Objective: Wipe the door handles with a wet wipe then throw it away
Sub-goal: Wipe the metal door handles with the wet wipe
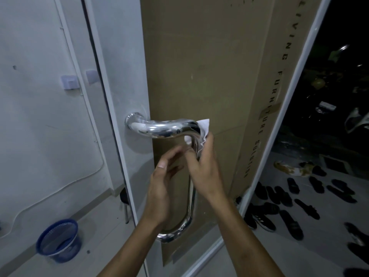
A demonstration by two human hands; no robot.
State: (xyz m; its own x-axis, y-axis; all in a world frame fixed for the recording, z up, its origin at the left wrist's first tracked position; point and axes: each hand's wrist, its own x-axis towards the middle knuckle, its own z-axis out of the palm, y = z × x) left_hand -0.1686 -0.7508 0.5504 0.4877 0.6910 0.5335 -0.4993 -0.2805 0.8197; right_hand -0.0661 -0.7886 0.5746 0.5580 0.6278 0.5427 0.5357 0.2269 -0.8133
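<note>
handle [159, 127]: chrome pull bar on the door [123, 80]; its top arm is running sideways from the left mount, then bending so the long axis is running down to a lower mount.
wipe [204, 124]: white, bunched at the upper bend, sticking up and to the right.
right hand [201, 166]: pinching the wipe against the bar.
left hand [163, 172]: hovering just beside the bar, fingers loosely curved, holding nothing.
bin [60, 239]: blue, sitting on the floor at lower left.

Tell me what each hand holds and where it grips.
The right hand holds the wet wipe wrapped round the chrome door handle just below its upper bend. The left hand holds nothing.
</note>
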